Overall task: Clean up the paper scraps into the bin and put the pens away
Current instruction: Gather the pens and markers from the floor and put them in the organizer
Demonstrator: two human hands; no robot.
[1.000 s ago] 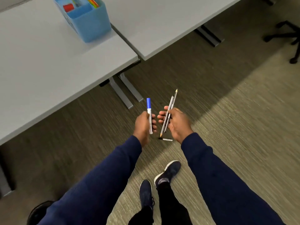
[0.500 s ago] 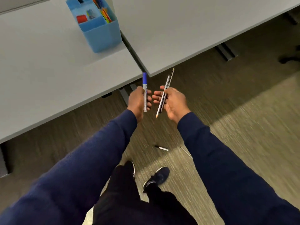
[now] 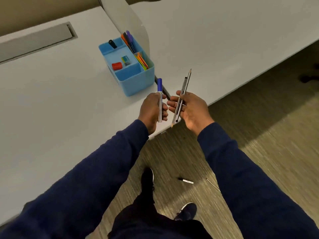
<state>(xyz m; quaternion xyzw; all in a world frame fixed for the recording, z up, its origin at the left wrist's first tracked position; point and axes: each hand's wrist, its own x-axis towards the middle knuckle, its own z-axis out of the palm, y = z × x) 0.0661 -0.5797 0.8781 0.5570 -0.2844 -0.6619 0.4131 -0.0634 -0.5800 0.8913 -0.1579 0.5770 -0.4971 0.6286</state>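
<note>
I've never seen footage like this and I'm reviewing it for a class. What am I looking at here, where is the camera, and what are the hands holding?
There is no machine: the camera sits on a person's head and looks down at their own two arms in dark blue sleeves, with their legs and shoes below.

The left hand grips a blue-capped marker. The right hand holds a pencil and a slim pen together.

Just ahead, on a grey desk, stands a blue organizer with compartments that already hold pens, bright paper strips and a small red item.

On the carpet near the feet lie a black-capped marker and a thin stick-like thing, not yet picked up.
</note>
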